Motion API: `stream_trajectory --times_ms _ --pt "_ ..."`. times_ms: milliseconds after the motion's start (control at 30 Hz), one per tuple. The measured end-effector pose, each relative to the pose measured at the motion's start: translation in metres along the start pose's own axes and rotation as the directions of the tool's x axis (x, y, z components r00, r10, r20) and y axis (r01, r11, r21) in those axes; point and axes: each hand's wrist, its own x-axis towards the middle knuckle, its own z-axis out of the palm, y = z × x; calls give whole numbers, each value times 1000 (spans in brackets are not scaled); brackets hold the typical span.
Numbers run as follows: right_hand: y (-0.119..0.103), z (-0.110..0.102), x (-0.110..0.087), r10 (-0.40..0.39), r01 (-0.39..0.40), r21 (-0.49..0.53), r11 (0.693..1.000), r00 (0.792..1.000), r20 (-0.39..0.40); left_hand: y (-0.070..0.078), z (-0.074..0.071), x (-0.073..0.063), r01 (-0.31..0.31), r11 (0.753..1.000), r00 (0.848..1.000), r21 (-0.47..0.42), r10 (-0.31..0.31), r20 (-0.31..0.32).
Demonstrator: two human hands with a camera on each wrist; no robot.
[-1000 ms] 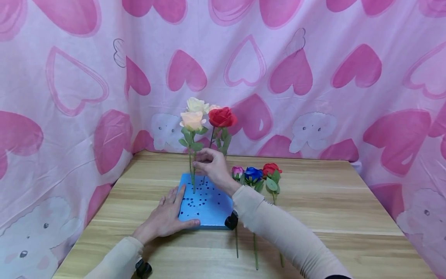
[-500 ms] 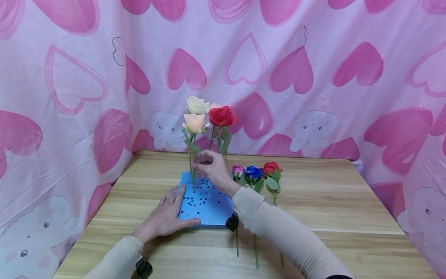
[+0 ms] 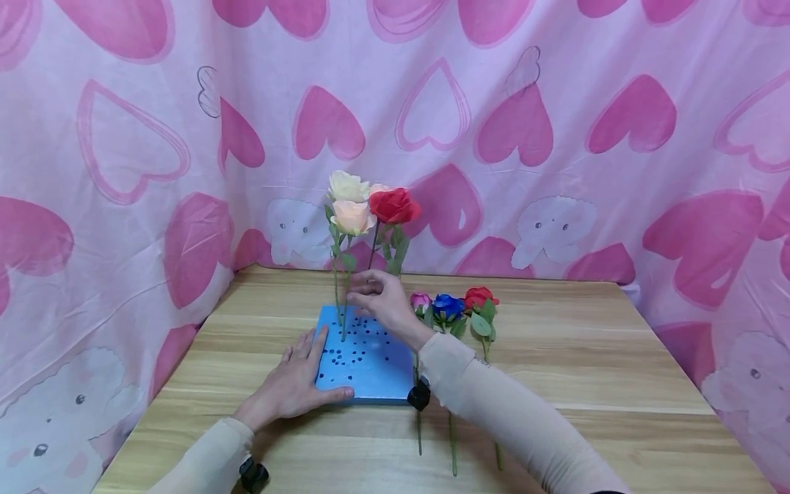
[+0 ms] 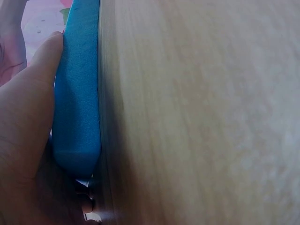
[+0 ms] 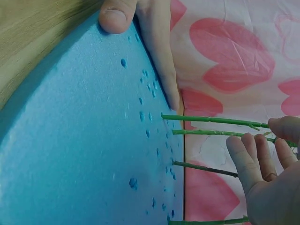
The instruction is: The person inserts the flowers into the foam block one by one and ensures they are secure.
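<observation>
A blue foam block [image 3: 370, 374] dotted with holes lies on the table. My left hand [image 3: 299, 377] rests along its left side, fingers straight, thumb over the front corner; in the left wrist view the block's side [image 4: 77, 93] shows beside that hand. My right hand [image 3: 385, 302] pinches the green stem [image 5: 211, 119] of a peach rose [image 3: 353, 217] between thumb and index finger, other fingers spread. That rose stands upright, its stem's foot in the block. Behind it stand a cream rose [image 3: 348, 186], a red rose [image 3: 395, 205] and another pale bloom, partly hidden.
To the right of the block lie a pink rose [image 3: 421, 302], a blue rose [image 3: 448, 307] and a red rose [image 3: 481, 298], stems toward the front, partly under the right forearm. A pink heart-patterned curtain [image 3: 518, 137] hangs behind the wooden table [image 3: 568, 357].
The peach rose has tilted and shifted a little to the right, its leaves turning. My right hand has moved slightly right with it. The left hand stays put.
</observation>
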Motion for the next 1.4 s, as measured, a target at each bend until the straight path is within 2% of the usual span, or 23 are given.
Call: stream_trajectory --times_ms 267,500,767,933,1100,1400 --pt "0 -7 -7 18 -18 20 1000 1000 -3 0 0 -3 -11 1000 1000 -7 11 1" --pt "-9 -17 -16 -1 0 21 1000 1000 29 0 -3 -2 -16 1000 1000 -2 16 -3" --pt "-18 -34 -25 -27 26 45 999 999 22 -2 -2 1 -9 1000 1000 1 9 7" --pt "-23 -51 -33 -54 54 35 998 998 14 -2 -1 1 -17 1000 1000 2 17 6" --pt "-25 -73 -37 -69 70 8 998 997 -36 0 -4 1 -38 999 999 -3 38 -21" --pt "-29 -107 -53 -32 32 6 999 995 -96 0 -4 -2 -41 999 999 8 41 -17"
